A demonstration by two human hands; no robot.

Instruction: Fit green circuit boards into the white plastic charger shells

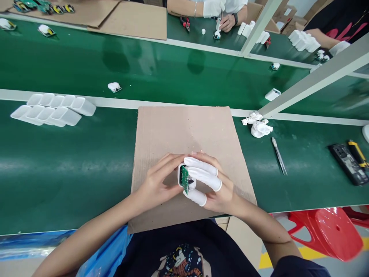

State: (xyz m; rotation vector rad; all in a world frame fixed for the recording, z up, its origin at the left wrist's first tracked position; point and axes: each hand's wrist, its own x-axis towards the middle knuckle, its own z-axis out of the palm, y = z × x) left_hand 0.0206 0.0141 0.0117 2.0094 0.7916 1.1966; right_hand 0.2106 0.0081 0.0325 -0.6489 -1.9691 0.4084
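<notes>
My left hand (pixel 157 182) grips a small white plastic case (pixel 179 175), its opening turned toward my right hand. My right hand (pixel 220 188), with white finger cots on several fingers, is closed on a green circuit board (pixel 185 180). The board stands at the mouth of the case, partly inside or right against it; my fingers hide how deep it sits. A white part behind the board is mostly covered by the finger cots. Both hands are above a brown cardboard sheet (pixel 184 130) on the green bench.
Rows of white cases (pixel 66 115) stand at left. White putty-like lumps (pixel 261 129), tweezers (pixel 278 156) and a phone (pixel 347 163) lie at right. Beyond a rail, a green belt (pixel 173 73) carries boards (pixel 114 87). A slanted post (pixel 314 80) rises at right; co-workers sit opposite.
</notes>
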